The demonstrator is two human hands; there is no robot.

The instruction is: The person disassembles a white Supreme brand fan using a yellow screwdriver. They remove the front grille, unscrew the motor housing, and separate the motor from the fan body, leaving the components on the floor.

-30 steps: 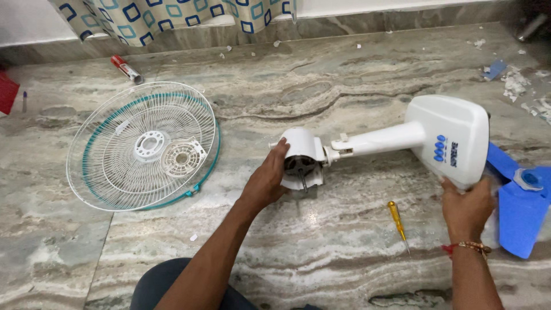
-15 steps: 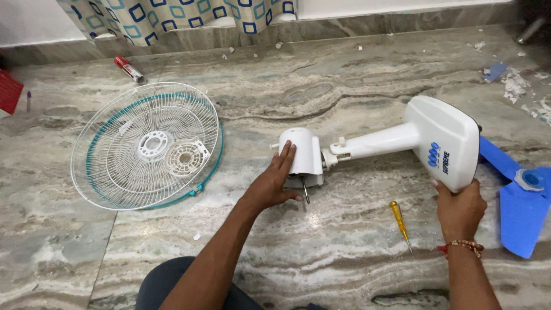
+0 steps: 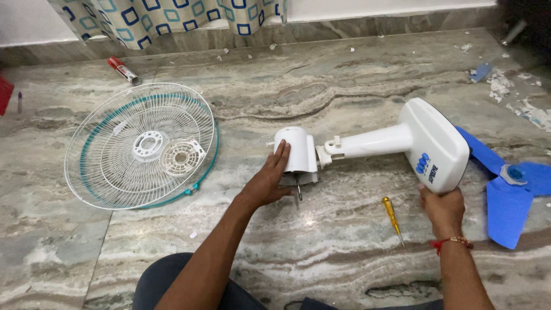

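Change over the last second: the white plastic fan body has rolled about its own length. The dark motor face, which looked up toward the camera a second ago, is now turned down toward the floor, with only the smooth white shell of the motor housing on top. Judgement: the work has passed from looking at the motor face to repositioning the whole unit.

Left hand: fingers flat and extended, slightly spread, laid against the near side of the housing; pressing, not wrapped. The thin metal shaft pokes out just beside the fingertips, pointing toward the person.

Right hand: fingers curled under the lower edge of the broad white base, clamped on it.

Position: the fan body lies on the grey veined marble floor, spanning between the two hands. Long axis runs roughly left–right, rising slightly toward the base; motor end at the left fingers, base at the right.

Nearby: yellow-handled screwdriver just left of the right hand; blue plastic fan blade beyond the right fingers; white wire guard with teal rim well left of the left hand.
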